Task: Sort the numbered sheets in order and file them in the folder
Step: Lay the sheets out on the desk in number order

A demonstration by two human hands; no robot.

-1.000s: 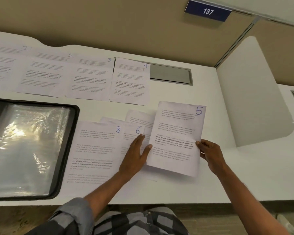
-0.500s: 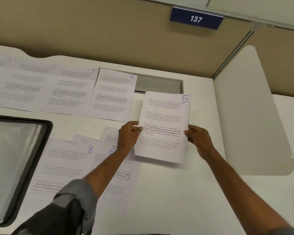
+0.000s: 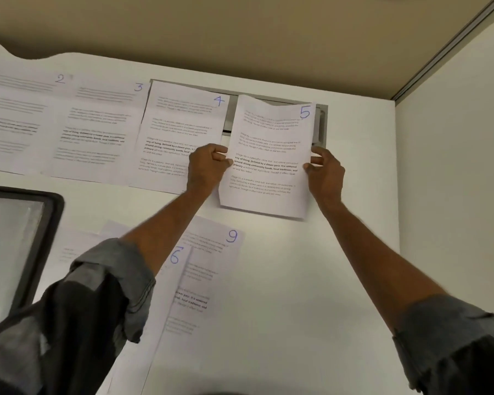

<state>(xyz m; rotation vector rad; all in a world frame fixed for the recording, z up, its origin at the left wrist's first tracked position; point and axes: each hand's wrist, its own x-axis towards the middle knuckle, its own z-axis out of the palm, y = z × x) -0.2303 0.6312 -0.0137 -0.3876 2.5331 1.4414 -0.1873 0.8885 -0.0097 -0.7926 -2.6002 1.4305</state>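
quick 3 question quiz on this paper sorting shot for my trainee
1. True or false: the left hand and right hand both grip sheet 5.
2. Sheet 5 is held just to the right of: A) sheet 2 B) sheet 4 C) sheet 3
3. Fill in: nearer the person lie sheet 6 and sheet __.

Key: 1 true; 2 B; 3 sheet 9.

The folder point(image 3: 12, 238) runs off the left edge; the left sleeve point(image 3: 103, 295) hides most of sheet 6 point(image 3: 169, 269).
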